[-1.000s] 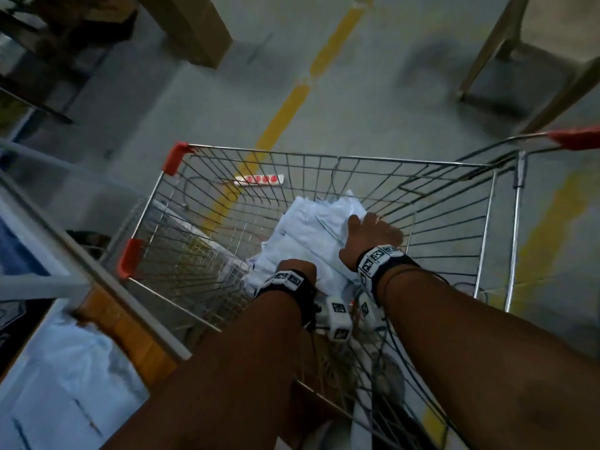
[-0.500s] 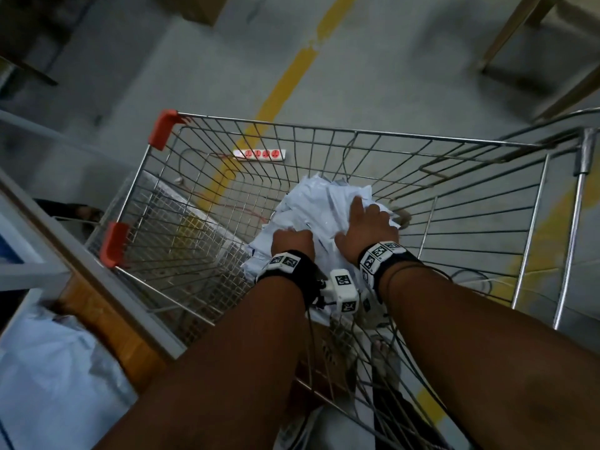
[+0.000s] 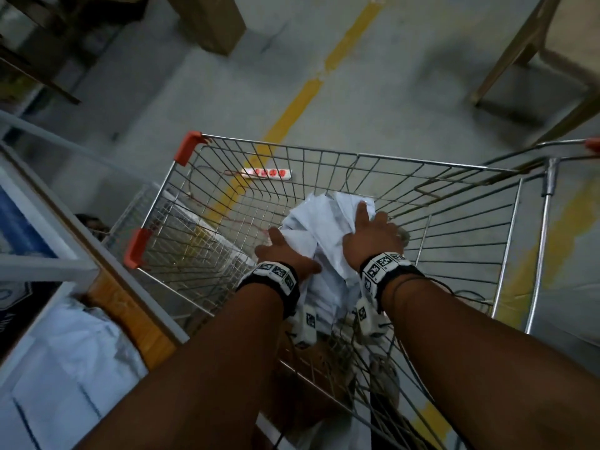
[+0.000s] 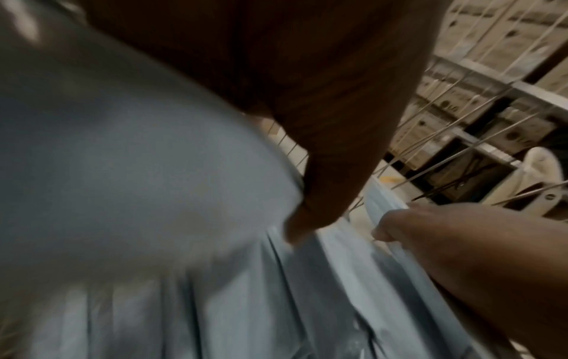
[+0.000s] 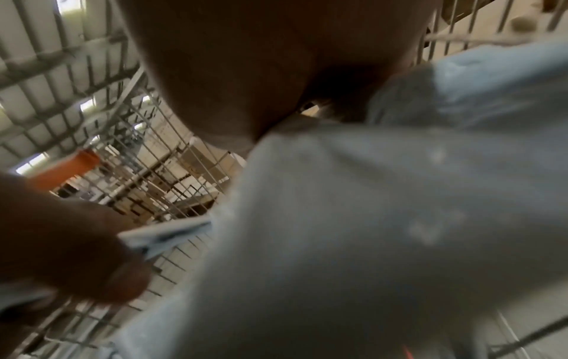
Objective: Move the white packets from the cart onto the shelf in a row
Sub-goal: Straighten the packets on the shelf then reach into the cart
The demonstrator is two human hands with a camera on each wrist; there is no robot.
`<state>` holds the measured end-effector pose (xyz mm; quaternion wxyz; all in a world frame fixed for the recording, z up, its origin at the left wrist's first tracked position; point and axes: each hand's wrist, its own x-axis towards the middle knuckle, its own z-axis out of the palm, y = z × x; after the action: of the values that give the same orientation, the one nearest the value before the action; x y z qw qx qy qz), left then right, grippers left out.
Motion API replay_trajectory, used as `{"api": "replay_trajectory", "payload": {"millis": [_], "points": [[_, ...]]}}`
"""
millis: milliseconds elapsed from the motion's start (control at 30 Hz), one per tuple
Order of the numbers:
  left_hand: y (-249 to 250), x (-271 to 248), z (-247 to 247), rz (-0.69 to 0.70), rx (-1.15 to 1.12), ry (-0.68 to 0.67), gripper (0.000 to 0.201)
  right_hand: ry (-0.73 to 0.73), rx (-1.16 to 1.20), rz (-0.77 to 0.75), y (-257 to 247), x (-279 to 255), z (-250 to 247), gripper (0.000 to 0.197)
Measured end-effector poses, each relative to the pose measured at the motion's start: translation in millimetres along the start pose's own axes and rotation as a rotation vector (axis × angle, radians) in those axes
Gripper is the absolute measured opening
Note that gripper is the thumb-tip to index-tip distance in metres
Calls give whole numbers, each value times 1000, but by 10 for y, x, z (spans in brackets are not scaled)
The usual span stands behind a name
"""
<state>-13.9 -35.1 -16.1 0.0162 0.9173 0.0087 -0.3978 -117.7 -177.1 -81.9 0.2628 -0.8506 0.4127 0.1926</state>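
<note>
White packets heaped in cart | soft, light, slippery plastic; likely best gripped at the pile's flanks | left hand grips left edge, right hand lies flat, fingers straight, on top | versus half a second ago, hands spread wider, right reaches farther.

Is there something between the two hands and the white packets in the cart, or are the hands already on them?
Nothing visible stands between them. Both the left hand and the right hand already touch the pile of white packets inside the wire cart, one on each side. The shelf lies left of the cart.
</note>
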Motion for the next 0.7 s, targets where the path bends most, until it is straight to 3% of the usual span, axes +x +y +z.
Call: {"api": "replay_trajectory", "payload": {"millis": [267,500,700], "points": [[-194,-663,-496,227,49,181,104,98,38,-123,-251,-655,-560,89],[-716,-1481,-967,327,14,345,104,175,73,-275,-647,-1364,-927,82],[-1578,-2105,-1277,347,-76,496,104,235,53,-427,-1217,-2207,-1081,75]]}}
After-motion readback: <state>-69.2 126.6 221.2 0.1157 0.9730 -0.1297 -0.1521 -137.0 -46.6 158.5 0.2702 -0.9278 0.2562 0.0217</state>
